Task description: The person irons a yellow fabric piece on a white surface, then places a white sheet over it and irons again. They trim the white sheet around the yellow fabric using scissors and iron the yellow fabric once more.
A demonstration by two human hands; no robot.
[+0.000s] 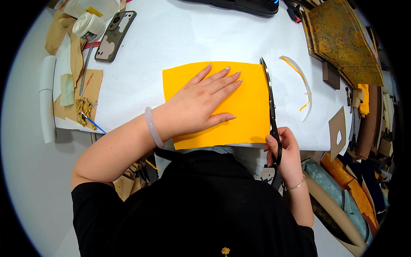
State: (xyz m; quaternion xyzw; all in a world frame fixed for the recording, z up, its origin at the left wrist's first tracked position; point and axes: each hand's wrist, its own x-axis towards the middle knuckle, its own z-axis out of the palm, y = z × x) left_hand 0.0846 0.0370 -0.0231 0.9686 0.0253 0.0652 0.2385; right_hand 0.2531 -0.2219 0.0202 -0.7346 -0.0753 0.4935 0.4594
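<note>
A yellow sheet [248, 103], fabric or paper, lies on the white table near its front edge. My left hand [201, 97] presses flat on it with the fingers spread. My right hand [287, 150] grips the black handles of a pair of scissors [271, 98]. The blades run along the sheet's right edge and point away from me. Whether the lower blade is under the sheet cannot be made out. To the right of the scissors lies a thin curved offcut [305, 83], white and yellow.
At the left are a phone [114, 36], a white jar [88, 26], a metal ruler [86, 68] and a brown board [96, 81]. Patterned brocade boards [342, 38], a dark block [331, 75] and a grey card with a cutout [338, 128] lie right. Fabric rolls [329, 205] stand below.
</note>
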